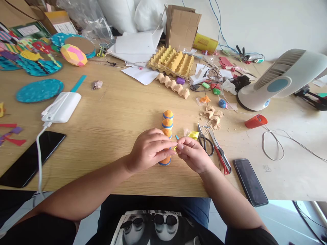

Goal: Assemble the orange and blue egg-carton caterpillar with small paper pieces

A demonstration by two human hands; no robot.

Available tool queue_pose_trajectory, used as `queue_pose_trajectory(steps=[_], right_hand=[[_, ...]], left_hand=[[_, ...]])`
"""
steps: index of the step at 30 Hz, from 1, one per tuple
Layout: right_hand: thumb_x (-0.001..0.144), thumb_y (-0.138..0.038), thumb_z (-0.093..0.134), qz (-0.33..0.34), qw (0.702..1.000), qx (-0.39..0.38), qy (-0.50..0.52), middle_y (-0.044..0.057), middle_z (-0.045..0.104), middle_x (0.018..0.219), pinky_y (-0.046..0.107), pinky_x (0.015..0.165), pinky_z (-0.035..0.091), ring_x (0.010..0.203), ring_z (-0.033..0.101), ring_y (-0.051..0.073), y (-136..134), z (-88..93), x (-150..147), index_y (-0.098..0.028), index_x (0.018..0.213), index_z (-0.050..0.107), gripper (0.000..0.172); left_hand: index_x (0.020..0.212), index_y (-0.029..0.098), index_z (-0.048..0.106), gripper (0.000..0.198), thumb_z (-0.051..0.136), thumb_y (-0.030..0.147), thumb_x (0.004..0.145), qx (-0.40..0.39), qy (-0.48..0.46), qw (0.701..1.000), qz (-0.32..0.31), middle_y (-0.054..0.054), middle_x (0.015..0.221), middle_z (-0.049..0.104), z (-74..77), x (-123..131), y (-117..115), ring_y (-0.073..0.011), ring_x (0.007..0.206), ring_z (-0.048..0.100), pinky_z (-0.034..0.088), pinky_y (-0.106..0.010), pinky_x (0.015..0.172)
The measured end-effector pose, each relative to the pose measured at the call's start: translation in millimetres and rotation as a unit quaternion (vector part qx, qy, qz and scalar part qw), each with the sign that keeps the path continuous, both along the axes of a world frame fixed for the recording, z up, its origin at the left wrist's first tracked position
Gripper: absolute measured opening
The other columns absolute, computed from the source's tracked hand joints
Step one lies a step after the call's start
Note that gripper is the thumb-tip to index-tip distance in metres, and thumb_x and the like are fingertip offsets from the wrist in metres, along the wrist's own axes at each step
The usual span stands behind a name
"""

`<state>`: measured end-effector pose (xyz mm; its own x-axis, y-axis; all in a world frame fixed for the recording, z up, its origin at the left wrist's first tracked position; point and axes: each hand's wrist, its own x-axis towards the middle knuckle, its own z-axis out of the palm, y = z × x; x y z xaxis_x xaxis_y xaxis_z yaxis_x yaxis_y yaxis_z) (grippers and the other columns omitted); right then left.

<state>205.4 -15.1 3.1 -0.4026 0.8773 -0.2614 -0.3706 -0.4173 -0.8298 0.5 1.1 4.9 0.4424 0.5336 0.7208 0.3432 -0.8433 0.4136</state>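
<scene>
The orange cup row [167,123] is lying on the table [114,112], its near end sitting under the left hand [149,149], which is clasping it. Prob. light, thin & crushable, so gripping gently at the sides is looking safest. The right hand [192,154] is pinching a small yellow bit [175,148] beside it, w/ scissors [205,141] lying nearby.

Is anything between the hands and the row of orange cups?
Nothing visible. The left hand rests on the row of orange cups; the right hand pinches a yellow scrap beside it. Scissors lie off to the right.
</scene>
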Motion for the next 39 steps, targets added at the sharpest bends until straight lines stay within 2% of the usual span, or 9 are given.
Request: queue_pose_trajectory(steps=[5,9,13,20,26,30,35,39], right_hand=[[0.074,-0.037,0.086,0.005,1.0,0.02,-0.005,-0.005,0.051,0.06,0.024,0.05,0.02,0.052,0.031,0.006,-0.3,-0.5,-1.1,-0.018,0.076,0.067,0.026],[0.073,-0.038,0.087,0.005,1.0,0.017,-0.016,-0.006,0.05,0.06,0.024,0.05,0.022,0.052,0.031,0.006,-0.4,-1.1,-1.4,-0.018,0.078,0.067,0.028],[0.071,-0.039,0.087,0.002,1.0,0.004,-0.013,-0.006,0.048,0.06,0.023,0.049,0.019,0.052,0.03,0.006,0.1,-0.6,0.0,-0.018,0.077,0.067,0.03],[0.073,-0.039,0.086,0.003,1.0,0.019,-0.008,-0.004,0.051,0.064,0.023,0.048,0.022,0.054,0.034,0.007,0.2,0.7,-0.8,-0.019,0.082,0.069,0.028],[0.073,-0.037,0.087,-0.012,0.998,0.048,-0.032,-0.005,0.051,0.06,0.023,0.049,0.025,0.054,0.034,0.007,0.6,-1.1,-2.2,-0.019,0.075,0.069,0.026],[0.073,-0.035,0.087,-0.003,0.998,0.057,-0.026,-0.005,0.053,0.061,0.023,0.05,0.026,0.054,0.036,0.007,1.0,-1.7,-0.9,-0.019,0.074,0.069,0.024],[0.071,-0.034,0.087,0.004,0.999,0.043,-0.024,-0.004,0.055,0.062,0.024,0.05,0.025,0.054,0.034,0.007,0.3,-1.8,-0.6,-0.018,0.074,0.068,0.025],[0.076,-0.029,0.079,-0.024,1.0,0.01,-0.009,-0.003,0.056,0.064,0.024,0.049,0.021,0.053,0.031,0.007,1.0,0.6,-1.1,-0.018,0.073,0.064,0.019]], left_hand=[[0.11,0.022,0.071,0.032,0.083,0.032,0.081,0.001,-0.007,1.0,0.011,-0.002,0.095,0.076,0.0,0.7,-1.2,-0.018,0.086,0.065,0.054,-0.033,0.08],[0.107,0.023,0.071,0.024,0.079,0.027,0.085,-0.001,0.001,1.0,0.016,-0.002,0.094,0.077,0.1,1.9,-1.9,-0.017,0.086,0.066,0.054,-0.032,0.08],[0.104,0.023,0.071,0.016,0.073,0.02,0.089,-0.003,-0.006,1.0,0.022,0.0,0.094,0.078,1.6,2.8,-1.7,-0.0151,0.084,0.067,0.054,-0.031,0.079],[0.104,0.024,0.072,0.017,0.072,0.018,0.088,0.009,0.004,0.999,0.034,0.0,0.093,0.077,1.8,1.1,-2.3,-0.0157,0.084,0.066,0.054,-0.031,0.078],[0.102,0.024,0.072,0.015,0.074,0.02,0.087,0.023,0.034,0.997,0.059,-0.001,0.094,0.077,1.6,1.7,-4.5,-0.0168,0.086,0.066,0.054,-0.032,0.079],[0.102,0.024,0.072,0.015,0.074,0.021,0.088,0.029,0.027,0.998,0.049,0.0,0.092,0.077,3.4,2.6,-4.2,-0.0163,0.083,0.065,0.053,-0.032,0.078],[0.1,0.026,0.072,0.015,0.075,0.019,0.086,0.038,0.019,0.998,0.039,0.002,0.09,0.077,2.5,0.3,-3.9,-0.0156,0.083,0.065,0.052,-0.031,0.077],[0.095,0.025,0.071,0.012,0.074,0.018,0.086,0.032,0.01,0.999,0.042,0.002,0.089,0.077,2.3,-0.5,-3.9,-0.0156,0.082,0.065,0.052,-0.031,0.077]])
